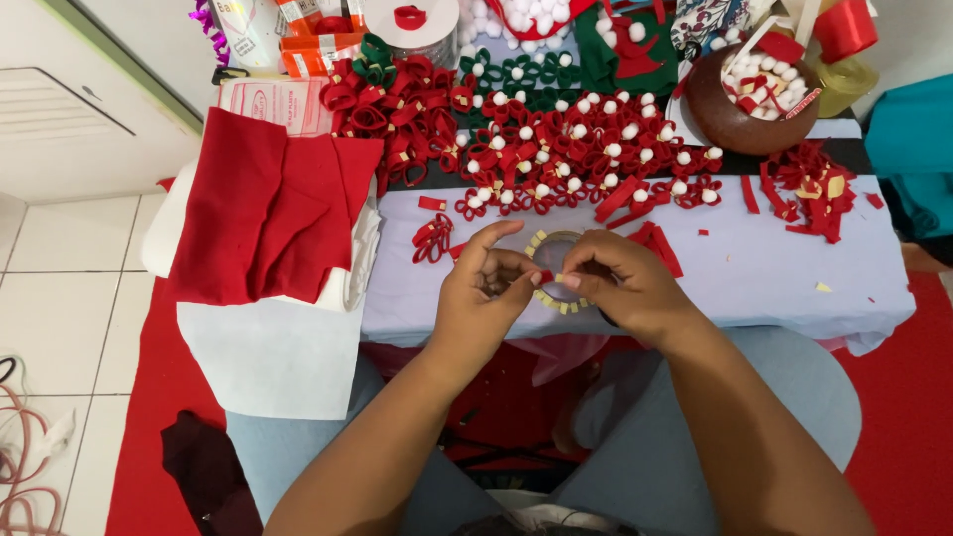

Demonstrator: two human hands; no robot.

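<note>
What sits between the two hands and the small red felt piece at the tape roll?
Nothing visible. The left hand and right hand already pinch the small red piece over the tape roll.

Small red felt strip (545,277) pinched between fingertips, over clear tape roll (552,241) edged with yellowish tabs.

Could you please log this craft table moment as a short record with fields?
left hand: pinches a small red strip
right hand: pinches the same strip from the other side
under the hands: tape roll edged with small yellow pieces
behind: pile of red loops with white pompoms
left side: folded red felt
far right: brown bowl
</note>
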